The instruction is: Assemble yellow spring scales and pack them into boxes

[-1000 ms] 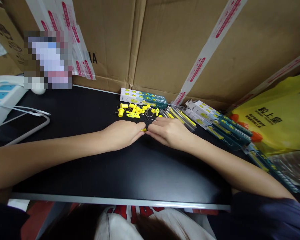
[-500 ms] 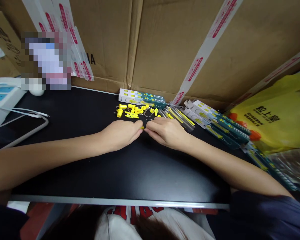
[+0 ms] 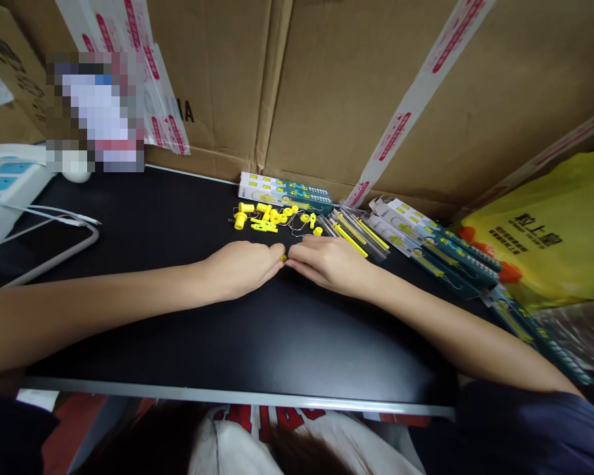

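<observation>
My left hand point(image 3: 242, 269) is closed in a pinch, and a sliver of a small yellow plastic piece point(image 3: 283, 258) shows at its fingertips. Facing it, my right hand point(image 3: 329, 265) has its fingers pressed together at the same spot; what they grip is hidden. Just beyond the hands lie loose yellow plastic parts point(image 3: 264, 226), such as caps and rings, among small springs and metal wire hooks point(image 3: 299, 231). Behind my right hand are clear plastic tubes point(image 3: 336, 227) and yellow strips point(image 3: 352, 241). A yellow cap point(image 3: 317, 231) lies close to my right knuckles.
Printed spring-scale boxes point(image 3: 284, 191) stand behind the parts, with more boxes point(image 3: 426, 241) to the right. A yellow bag point(image 3: 549, 231) sits far right. At left are a power strip point(image 3: 4, 178) and cables point(image 3: 64, 214). Large cardboard point(image 3: 327, 86) walls the black table's point(image 3: 257, 343) back.
The view has shifted slightly. Both hands keep their pinch, fingertips together, and the yellow cap by my right knuckles shows more fully.
</observation>
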